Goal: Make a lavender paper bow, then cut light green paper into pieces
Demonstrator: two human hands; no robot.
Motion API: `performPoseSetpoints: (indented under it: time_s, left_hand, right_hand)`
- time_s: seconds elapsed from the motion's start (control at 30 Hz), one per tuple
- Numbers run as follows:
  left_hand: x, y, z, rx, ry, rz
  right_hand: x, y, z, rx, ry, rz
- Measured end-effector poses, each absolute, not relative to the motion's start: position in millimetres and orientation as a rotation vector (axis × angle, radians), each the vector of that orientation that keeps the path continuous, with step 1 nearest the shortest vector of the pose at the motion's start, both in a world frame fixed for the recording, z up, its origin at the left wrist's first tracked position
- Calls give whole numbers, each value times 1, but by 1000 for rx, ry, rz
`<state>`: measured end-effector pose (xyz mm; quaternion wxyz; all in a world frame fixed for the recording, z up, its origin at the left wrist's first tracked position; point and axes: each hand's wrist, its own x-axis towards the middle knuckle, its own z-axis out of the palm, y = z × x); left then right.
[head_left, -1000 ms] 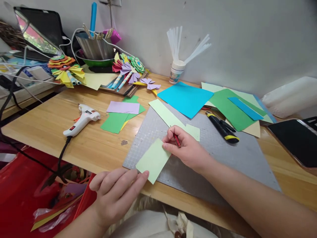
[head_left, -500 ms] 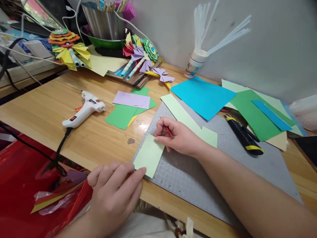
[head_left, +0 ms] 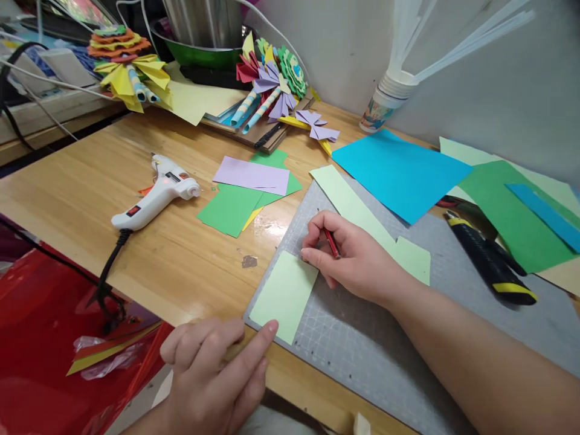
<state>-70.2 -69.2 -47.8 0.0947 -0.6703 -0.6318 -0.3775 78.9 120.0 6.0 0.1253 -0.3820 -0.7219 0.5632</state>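
A small pale green paper rectangle (head_left: 283, 302) lies on the left corner of the grey cutting mat (head_left: 362, 350). My left hand (head_left: 217, 368) is at its near edge, index finger stretched out with the tip on or just over the paper. The other fingers of that hand bend loosely and hold nothing. At the paper's far right corner, my right hand (head_left: 348, 254) pinches a slim red pen (head_left: 332, 243), whose lower part is hidden by the fingers. Behind my right hand lie a long pale green strip (head_left: 357, 202) and another pale green piece (head_left: 414, 258).
Left on the table is a white glue gun (head_left: 156, 193) with its cord. Green and lilac paper pieces (head_left: 251, 175) lie mid-table. A blue sheet (head_left: 399, 172) and a black-yellow cutter (head_left: 492, 260) lie right. Paper cups with glue sticks (head_left: 385, 99) and paper crafts (head_left: 272, 84) stand behind.
The view has shifted, so most things sit further right. My left index finger is more stretched out and apart from the other fingers. My right hand still holds the pen at the paper's corner.
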Motion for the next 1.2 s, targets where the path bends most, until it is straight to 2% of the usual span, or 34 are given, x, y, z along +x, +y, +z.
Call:
performPoseSetpoints:
  time_s: [0.17, 0.4, 0.53, 0.87, 1.2]
  left_hand:
    - [-65, -67, -52, -1947, -1887, -1181]
    - [-71, -68, -50, -1954, -1855, -1165]
    - [-78, -69, -48, -2081, -1736, -1018]
    - [-71, -66, -47, -2013, -1840, -1084]
    - [-80, -61, -43, -2108, -1726, -1060]
  right_hand:
    - [80, 118, 9, -1173, -2133, 1637]
    - [93, 110, 0, -985, -2195, 1246]
    - [95, 108, -2, -864, -2204, 1357]
    - [91, 114, -6, -944, -1997, 1501]
    - [90, 80, 26, -1079, -1873, 1636]
